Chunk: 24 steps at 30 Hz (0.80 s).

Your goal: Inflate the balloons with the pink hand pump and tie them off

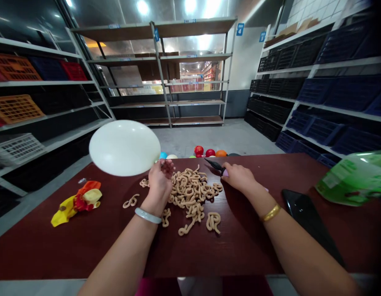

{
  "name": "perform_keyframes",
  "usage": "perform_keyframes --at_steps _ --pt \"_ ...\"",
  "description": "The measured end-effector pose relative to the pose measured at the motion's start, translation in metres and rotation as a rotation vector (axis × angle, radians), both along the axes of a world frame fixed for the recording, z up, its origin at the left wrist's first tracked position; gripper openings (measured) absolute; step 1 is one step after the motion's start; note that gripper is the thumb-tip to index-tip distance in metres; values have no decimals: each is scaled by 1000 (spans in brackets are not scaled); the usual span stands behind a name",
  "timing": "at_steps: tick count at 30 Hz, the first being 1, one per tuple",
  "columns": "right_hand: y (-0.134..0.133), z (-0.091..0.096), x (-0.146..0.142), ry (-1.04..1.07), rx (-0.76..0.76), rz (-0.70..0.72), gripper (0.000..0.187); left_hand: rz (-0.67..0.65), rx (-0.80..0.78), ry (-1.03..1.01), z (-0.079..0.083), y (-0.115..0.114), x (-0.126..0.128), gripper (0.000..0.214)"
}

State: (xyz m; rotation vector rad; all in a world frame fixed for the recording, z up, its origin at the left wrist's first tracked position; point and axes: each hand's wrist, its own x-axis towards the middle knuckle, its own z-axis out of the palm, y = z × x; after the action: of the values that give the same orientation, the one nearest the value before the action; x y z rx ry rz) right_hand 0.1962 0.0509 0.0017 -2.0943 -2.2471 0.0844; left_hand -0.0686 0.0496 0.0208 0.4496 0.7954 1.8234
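Note:
My left hand (161, 176) is closed on the neck of an inflated white balloon (124, 148), which floats out to the left above the table. My right hand (238, 176) grips what looks like a balloon hand pump (213, 164), its black tapered nozzle pointing left and a bit of purple showing by the fingers. The nozzle is apart from the balloon. Between and below my hands lies a heap of tan curled strands (192, 191), with a few loose pieces around it. Several limp, uninflated balloons (76, 203) in yellow, red, orange and cream rest at the left.
A black phone (309, 222) lies on the dark red table (246, 246) beside my right forearm. Further right stands a green plastic bag (354, 176). Coloured balloons (210, 152) show beyond the far edge. Shelves with crates (17, 109) line both sides; a rack (193, 57) stands behind.

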Motion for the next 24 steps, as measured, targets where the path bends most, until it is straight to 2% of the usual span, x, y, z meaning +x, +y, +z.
perform_keyframes --at_steps 2,4,6,8,9,11,13,16,20,22,24 --pt "0 0 1 -2 21 -19 49 -115 22 10 1 -4 3 21" --pt "0 3 -2 38 138 1 47 -248 44 26 3 -10 9 23" --pt "-2 7 -9 168 295 100 36 -375 41 47 5 -21 19 23" --pt "-7 10 -21 426 353 278 26 -509 16 69 6 -33 31 24" --pt "-11 10 -29 593 308 380 27 -581 -8 81 6 -40 37 24" --pt "-20 9 -44 968 79 532 29 -721 -74 115 4 -51 47 24" --pt "-29 6 -56 1292 -155 538 29 -828 -131 146 2 -58 54 24" --pt "-37 2 -62 1556 -333 482 31 -936 -185 152 1 -60 55 29" --pt "-40 3 -63 1658 -433 451 28 -1045 -241 118 1 -57 50 34" --pt "-43 4 -65 1635 -350 395 30 -1099 -264 89 1 -56 49 34" --pt "-47 5 -67 1430 -197 343 34 -1146 -256 46 1 -56 48 33"
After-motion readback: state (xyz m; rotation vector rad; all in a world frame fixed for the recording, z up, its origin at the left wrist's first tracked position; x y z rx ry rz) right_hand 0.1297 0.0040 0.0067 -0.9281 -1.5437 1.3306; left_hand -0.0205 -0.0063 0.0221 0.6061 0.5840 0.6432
